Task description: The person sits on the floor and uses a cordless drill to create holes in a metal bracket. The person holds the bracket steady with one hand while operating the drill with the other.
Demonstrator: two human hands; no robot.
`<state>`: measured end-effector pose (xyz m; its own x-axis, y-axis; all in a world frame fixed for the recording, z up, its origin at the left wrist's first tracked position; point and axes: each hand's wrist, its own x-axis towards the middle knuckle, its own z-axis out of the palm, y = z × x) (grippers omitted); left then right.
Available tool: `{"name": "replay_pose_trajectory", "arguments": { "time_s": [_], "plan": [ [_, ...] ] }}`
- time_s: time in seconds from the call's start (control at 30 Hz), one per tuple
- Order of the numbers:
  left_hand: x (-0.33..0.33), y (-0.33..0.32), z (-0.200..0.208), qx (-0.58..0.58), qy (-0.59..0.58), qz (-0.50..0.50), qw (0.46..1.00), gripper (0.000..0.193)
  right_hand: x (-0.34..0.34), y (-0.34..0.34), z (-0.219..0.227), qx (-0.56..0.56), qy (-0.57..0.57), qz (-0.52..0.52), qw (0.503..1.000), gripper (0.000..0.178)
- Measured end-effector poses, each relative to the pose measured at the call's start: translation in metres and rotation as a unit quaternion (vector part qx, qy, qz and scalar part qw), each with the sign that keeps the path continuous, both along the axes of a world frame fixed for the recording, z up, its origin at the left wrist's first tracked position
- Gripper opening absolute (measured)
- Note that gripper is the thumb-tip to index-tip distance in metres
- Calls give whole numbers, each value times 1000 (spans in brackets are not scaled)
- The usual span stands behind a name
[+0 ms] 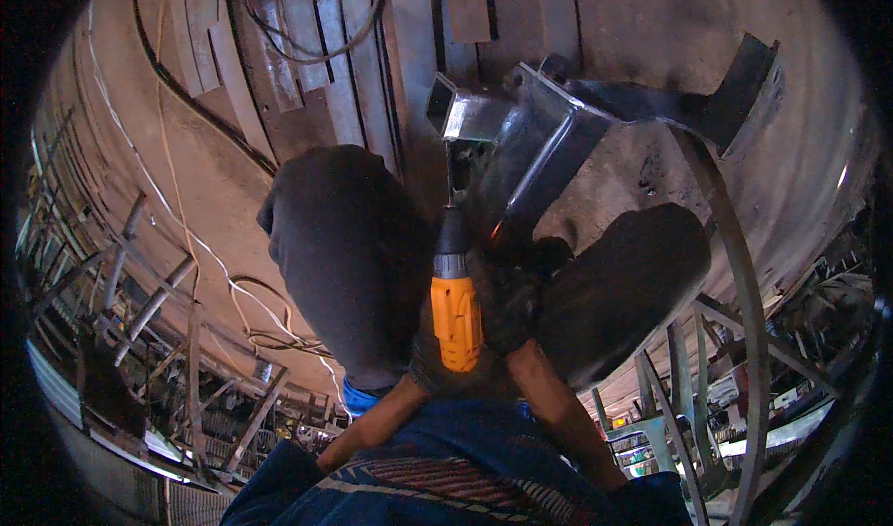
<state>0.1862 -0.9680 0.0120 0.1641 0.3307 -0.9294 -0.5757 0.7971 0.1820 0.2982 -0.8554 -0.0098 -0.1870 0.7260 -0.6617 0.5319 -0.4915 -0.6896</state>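
An orange and black power drill (456, 317) points away from me between my knees. Its bit reaches the dark opening of a welded steel bracket (549, 145), made of square tube and plate. My left hand (428, 363), in a dark glove, is closed at the drill's rear left, around the shadowed grip. Along the drill's right side lies my right hand (510, 312), also dark-gloved and closed against it. Shadow and the drill body hide most fingers of both hands. A small orange glow shows on the bracket's lower edge, right of the chuck.
Flat steel bars (344, 52) lie across the floor ahead. A dark cable (158, 70) and a pale cord (200, 242) run along the left. A long curved steel strip (744, 284) stands at the right. Metal frames (139, 312) crowd both sides behind my knees.
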Motion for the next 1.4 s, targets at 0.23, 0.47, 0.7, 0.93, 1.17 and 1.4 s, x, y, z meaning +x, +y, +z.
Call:
{"name": "replay_pose_trajectory", "arguments": {
  "time_s": [0.23, 0.47, 0.7, 0.93, 1.17, 1.4],
  "plan": [
    [1, 4, -2, 54, 93, -220, 969, 67, 6, -10, -16, 206, -14, 68, 976, 35],
    [-1, 11, 0, 86, -2, -75, 993, 49, 8, -16, -17, 178, -18, 70, 981, 36],
    [-1, 15, -10, 21, -368, 398, 840, 41, 10, -18, -13, 195, -59, 140, 969, 37],
    [-1, 17, -6, 28, -312, 369, 875, 41, -3, 3, -3, 223, -23, 55, 973, 40],
    [-4, 7, -6, 29, -279, 319, 906, 42, -2, -3, -3, 218, -67, 89, 970, 40],
    [-1, 18, 0, -17, -323, 392, 861, 42, -3, -13, -12, 19, 59, -105, 993, 27]
  ]
}}
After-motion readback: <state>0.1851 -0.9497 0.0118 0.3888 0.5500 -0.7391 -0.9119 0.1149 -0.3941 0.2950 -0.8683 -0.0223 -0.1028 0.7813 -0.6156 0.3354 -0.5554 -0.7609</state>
